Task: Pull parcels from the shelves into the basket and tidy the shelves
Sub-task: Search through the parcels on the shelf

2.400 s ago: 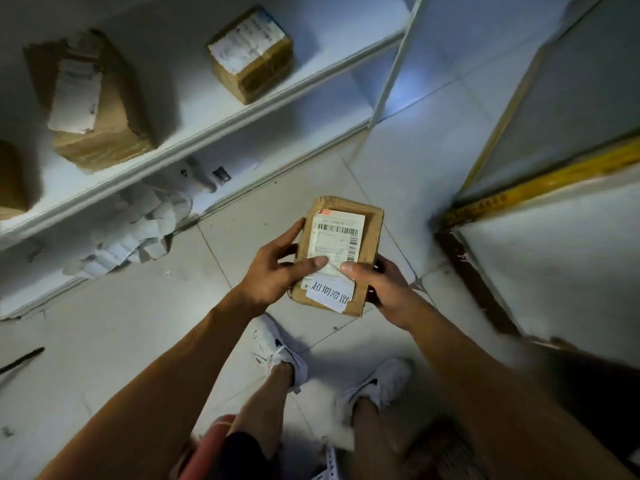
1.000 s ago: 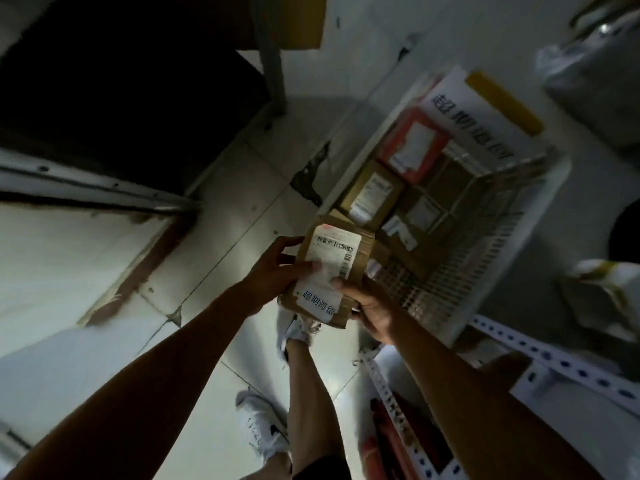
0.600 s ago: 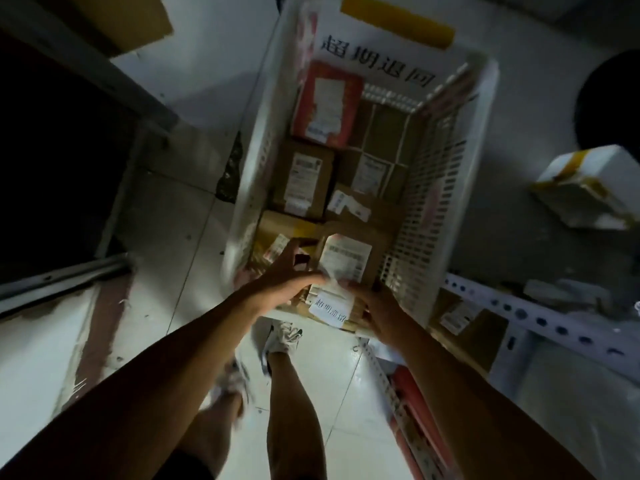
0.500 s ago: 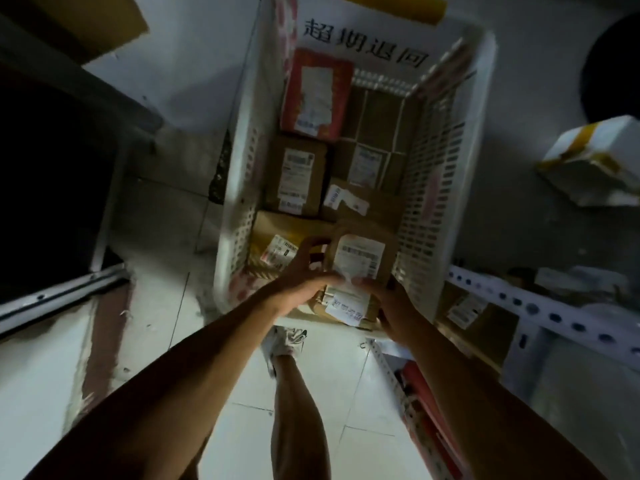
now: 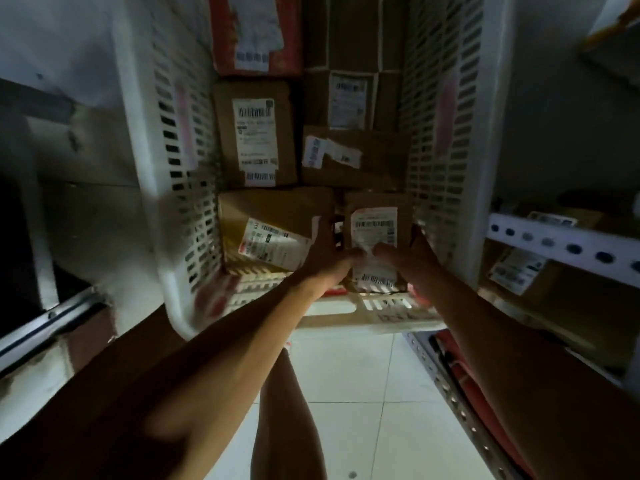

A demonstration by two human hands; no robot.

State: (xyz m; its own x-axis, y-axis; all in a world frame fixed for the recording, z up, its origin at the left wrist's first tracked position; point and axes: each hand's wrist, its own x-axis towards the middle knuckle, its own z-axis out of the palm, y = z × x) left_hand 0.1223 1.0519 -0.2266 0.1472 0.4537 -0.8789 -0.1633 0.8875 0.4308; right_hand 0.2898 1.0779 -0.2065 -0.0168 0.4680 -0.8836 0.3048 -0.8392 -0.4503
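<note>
Head view: the parcel [image 5: 375, 237], pinched by left hand [image 5: 327, 258] and right hand [image 5: 407, 259], is best lowered flat into the basket [image 5: 149, 168] corner.

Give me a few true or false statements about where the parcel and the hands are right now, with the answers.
1. Both hands, left and right, hold the small labelled parcel. True.
2. The parcel is on a shelf. False: it is inside the white basket, near its right wall.
3. The basket holds no other parcels. False: several lie in it, including a red parcel at the far end.
4. A tilted brown parcel lies just left of the held one. True.
5. The held parcel carries a barcode label. True.
</note>
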